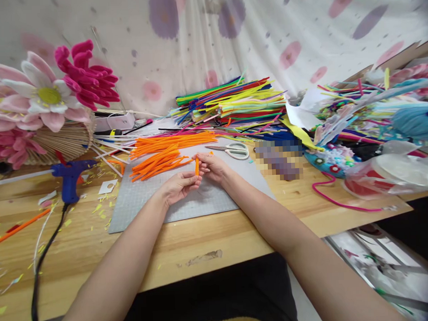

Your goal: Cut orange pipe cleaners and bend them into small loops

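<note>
Between my two hands stands a short orange pipe cleaner [197, 167], held upright over the grey cutting mat [138, 208]. My left hand [182, 186] pinches its lower end. The fingers of my right hand [211, 167] close round its upper part. Just beyond my hands lie two bunches of orange pipe cleaners, a shorter bunch [157, 164] in front and a longer bunch [177, 141] behind it. Scissors [235, 151] with pale handles rest on the mat, past my right hand, blades pointing left.
A blue glue gun [70, 178] stands at left, its black cable running off the front edge. Fuzzy flowers [48, 94] rise behind it. Colourful pipe cleaners [233, 103] are heaped at the back. A clear plastic tub [392, 171] and a pink cord [325, 193] lie at right.
</note>
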### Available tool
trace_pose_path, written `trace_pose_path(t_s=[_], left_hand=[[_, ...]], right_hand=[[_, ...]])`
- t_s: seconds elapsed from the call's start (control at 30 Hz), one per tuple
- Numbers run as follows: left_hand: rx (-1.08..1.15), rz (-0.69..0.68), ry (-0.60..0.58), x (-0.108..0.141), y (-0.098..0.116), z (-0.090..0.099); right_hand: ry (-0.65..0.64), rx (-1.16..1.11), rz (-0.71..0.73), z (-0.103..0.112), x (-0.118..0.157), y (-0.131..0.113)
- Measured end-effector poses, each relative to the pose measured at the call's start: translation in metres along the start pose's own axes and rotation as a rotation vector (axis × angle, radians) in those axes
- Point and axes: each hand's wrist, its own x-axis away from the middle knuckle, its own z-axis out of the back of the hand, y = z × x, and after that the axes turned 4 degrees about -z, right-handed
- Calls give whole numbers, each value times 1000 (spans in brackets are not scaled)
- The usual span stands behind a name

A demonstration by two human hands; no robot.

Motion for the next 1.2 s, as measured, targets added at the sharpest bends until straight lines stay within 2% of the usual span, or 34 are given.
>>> trace_pose_path(t_s=[0.37, 0.53, 0.63, 0.7, 0.73, 0.87, 0.93, 1.07, 1.2], left_hand=[[-106, -53, -47, -1, 0, -2], [-88, -148, -29, -1, -3, -1], [-158, -208, 10, -2, -2, -1], [-317, -265, 92, -2, 0, 3], [-451, -311, 171, -2, 2, 6], [-1179, -533, 666, 2, 13, 24], [-1404, -532, 819, 6, 18, 32], [-1537, -468, 884, 9, 21, 43], [-1607, -469, 870, 5, 19, 53]], right_hand=[[168, 26, 56, -7, 2, -1], [136, 73, 39, -9, 1, 0], [159, 130, 61, -6, -1, -5], [236, 191, 119, 2, -1, -11], [292, 233, 162, 8, -1, -15], [508, 551, 369, 34, 2, -28], [553, 785, 416, 45, 3, -30], [576, 1116, 361, 56, -4, -22], [584, 1151, 447, 61, -14, -15]])
